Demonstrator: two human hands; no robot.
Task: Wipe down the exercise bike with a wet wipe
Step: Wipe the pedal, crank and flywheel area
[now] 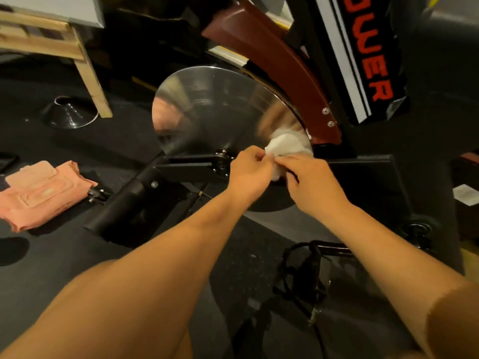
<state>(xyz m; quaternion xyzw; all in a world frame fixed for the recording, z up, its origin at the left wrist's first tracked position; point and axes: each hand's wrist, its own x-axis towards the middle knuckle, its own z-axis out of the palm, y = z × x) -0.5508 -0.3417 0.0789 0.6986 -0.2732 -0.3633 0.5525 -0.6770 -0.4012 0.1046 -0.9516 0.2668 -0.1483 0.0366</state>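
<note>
The exercise bike fills the view: a shiny silver flywheel, a dark red guard over it and a black frame with red lettering. A crumpled white wet wipe sits in front of the flywheel's lower right edge, just above the black fork. My left hand pinches the wipe's left edge. My right hand grips its lower part. Both hands meet at the wipe, beside the flywheel axle.
A pink wet wipe pack lies on the dark floor at the left. A black cone-shaped object stands behind it, near a wooden leg. A black pedal with straps hangs below my right forearm.
</note>
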